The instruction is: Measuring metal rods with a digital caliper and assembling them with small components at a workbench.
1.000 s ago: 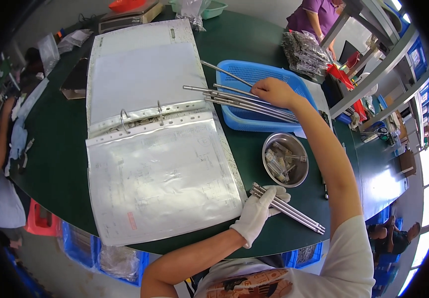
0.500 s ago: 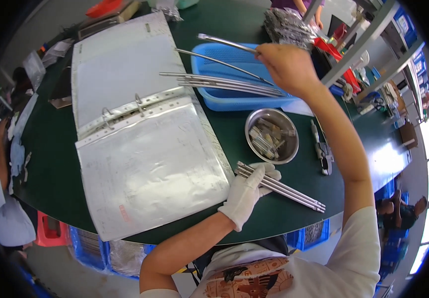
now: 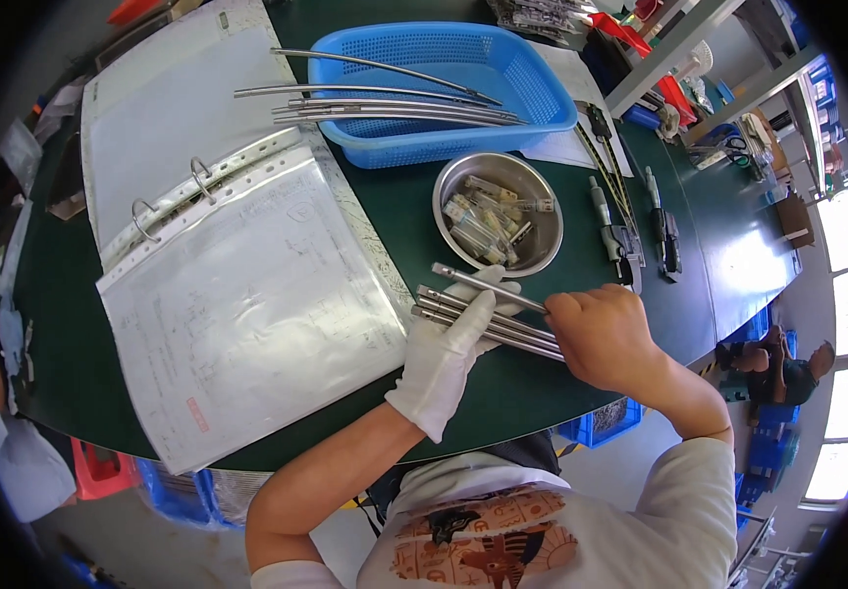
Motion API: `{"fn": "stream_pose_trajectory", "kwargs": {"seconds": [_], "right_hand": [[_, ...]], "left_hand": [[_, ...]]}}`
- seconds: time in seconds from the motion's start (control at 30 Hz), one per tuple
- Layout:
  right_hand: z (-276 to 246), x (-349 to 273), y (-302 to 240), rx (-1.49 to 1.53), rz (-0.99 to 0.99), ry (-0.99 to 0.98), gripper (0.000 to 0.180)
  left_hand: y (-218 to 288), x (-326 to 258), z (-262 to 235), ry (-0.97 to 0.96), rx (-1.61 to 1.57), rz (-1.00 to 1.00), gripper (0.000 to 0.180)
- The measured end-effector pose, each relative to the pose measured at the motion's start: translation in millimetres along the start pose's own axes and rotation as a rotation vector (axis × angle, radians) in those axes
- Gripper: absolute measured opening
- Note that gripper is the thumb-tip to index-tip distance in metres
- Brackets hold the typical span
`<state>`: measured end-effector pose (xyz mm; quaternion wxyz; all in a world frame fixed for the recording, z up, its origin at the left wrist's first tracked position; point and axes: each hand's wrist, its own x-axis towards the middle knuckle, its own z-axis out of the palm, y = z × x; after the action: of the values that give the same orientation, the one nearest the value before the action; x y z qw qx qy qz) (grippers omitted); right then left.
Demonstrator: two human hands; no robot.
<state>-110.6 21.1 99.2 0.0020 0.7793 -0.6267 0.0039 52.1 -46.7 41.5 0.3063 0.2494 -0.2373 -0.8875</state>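
Observation:
My left hand [image 3: 449, 351], in a white glove, lies flat on a bundle of straight metal rods [image 3: 458, 306] on the green table near its front edge. My bare right hand [image 3: 596, 334] is closed around the right end of the same rods, with one rod [image 3: 483, 283] lifted slightly above the others. Just beyond them stands a round steel bowl [image 3: 534, 253] holding several small metal parts.
A blue plastic basket [image 3: 542, 93] at the back carries several long curved rods [image 3: 395, 110] across its rim. An open ring binder [image 3: 218, 265] with plastic sleeves fills the left. Two hand tools [image 3: 640, 231] lie right of the bowl. Another person crouches at the far right.
My right hand has come down from the blue basket to the rods by the front edge and closed on them. My left hand has stayed on the rods.

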Motion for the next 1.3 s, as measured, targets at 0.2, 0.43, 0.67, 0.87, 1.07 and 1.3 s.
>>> {"fn": "stream_pose_trajectory", "kwargs": {"seconds": [0.2,0.43,0.67,0.87,1.07,1.3], "right_hand": [[-14.6,5.6,-3.4,0.100,0.026,-0.038,0.009],[-15.7,46.0,-8.2,0.474,-0.289,0.472,0.011],[4.3,69.5,-19.8,0.880,-0.214,0.499,0.015],[13.4,72.4,-18.6,0.933,-0.186,0.447,0.010],[19.6,75.3,-18.8,1.029,-0.092,0.421,0.011],[20.3,74.0,-19.4,0.957,-0.183,0.471,0.010]], "left_hand": [[0.0,1.1,-1.5,0.028,-0.008,0.008,0.024],[-3.6,0.6,-1.5,0.083,0.020,0.036,0.020],[-5.7,1.2,-5.3,0.139,-0.012,-0.006,0.026],[-6.8,2.0,-6.0,0.142,-0.024,-0.015,0.026],[-5.6,2.4,-4.3,0.129,-0.051,0.003,0.025],[-6.6,2.4,-4.1,0.144,-0.023,0.009,0.027]]}}
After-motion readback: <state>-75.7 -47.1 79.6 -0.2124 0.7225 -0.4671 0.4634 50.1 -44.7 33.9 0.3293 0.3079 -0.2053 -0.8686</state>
